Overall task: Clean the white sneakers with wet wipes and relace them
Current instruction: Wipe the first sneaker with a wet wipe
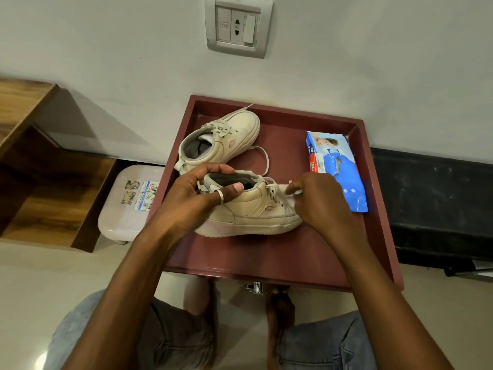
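Note:
Two dirty white sneakers lie in a dark red tray [333,265]. The near sneaker [256,209] stands on its sole with its toe to the right. My left hand [202,196] grips it at the heel collar, thumb inside the opening. My right hand [320,201] covers the toe and pinches the white lace [280,186] by its end above the eyelets. The far sneaker [224,137] lies behind it with its laces loose; one lace loops across the tray. A blue pack of wet wipes [336,166] lies at the right of the tray.
The tray rests on something low in front of my knees, against a white wall with a socket plate [237,25]. A pale plastic stool [128,204] and a wooden shelf unit [40,182] stand at the left. A black bench [437,204] runs along the right.

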Action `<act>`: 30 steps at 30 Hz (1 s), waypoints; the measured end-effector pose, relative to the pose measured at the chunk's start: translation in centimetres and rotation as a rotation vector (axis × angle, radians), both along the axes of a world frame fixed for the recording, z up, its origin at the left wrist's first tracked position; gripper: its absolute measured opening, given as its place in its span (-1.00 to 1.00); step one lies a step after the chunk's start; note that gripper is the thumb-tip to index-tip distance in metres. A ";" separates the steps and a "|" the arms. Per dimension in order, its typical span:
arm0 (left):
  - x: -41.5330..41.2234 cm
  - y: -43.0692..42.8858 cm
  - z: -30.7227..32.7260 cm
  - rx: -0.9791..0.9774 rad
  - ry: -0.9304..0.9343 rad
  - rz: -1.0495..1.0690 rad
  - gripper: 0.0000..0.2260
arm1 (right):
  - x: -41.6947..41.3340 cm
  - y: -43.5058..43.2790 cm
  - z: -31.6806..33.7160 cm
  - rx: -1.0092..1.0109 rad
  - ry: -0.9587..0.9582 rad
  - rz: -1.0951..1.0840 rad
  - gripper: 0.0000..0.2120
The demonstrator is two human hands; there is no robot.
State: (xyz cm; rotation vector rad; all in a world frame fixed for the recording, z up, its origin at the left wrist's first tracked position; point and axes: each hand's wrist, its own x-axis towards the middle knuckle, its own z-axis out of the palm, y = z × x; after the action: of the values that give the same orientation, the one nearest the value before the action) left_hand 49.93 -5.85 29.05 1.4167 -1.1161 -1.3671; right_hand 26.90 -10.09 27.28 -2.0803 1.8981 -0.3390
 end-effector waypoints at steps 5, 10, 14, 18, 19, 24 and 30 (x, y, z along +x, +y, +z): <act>-0.1 0.1 -0.1 -0.002 0.001 -0.024 -0.71 | -1.8 -0.5 -0.2 0.123 -0.003 -0.012 -0.69; -0.1 0.0 -0.1 0.000 0.009 -0.017 -0.72 | 0.6 -0.3 -0.5 -0.068 -0.062 0.043 -0.72; 0.0 0.1 -0.2 -0.004 -0.002 -0.018 -0.72 | 0.6 -0.2 0.3 -0.064 -0.138 0.090 -0.65; -0.1 0.1 -0.2 -0.008 0.004 -0.021 -0.72 | -1.3 -0.2 -0.4 0.062 0.116 -0.123 -0.76; -0.1 0.1 -0.2 -0.006 0.007 -0.024 -0.72 | -1.5 -0.1 -0.4 0.079 0.158 -0.136 -0.76; 0.0 0.1 -0.1 0.001 -0.004 -0.035 -0.71 | -0.2 -0.3 -0.7 -0.044 -0.017 -0.079 -0.79; 0.1 0.2 -0.1 0.003 -0.003 -0.029 -0.71 | 0.3 -0.6 -0.7 -0.057 -0.095 0.004 -0.78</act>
State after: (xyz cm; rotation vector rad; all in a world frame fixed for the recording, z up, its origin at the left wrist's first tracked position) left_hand 49.98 -5.62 28.91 1.4102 -1.1411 -1.3879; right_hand 27.19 -10.74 26.60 -2.0644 1.8499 -0.4882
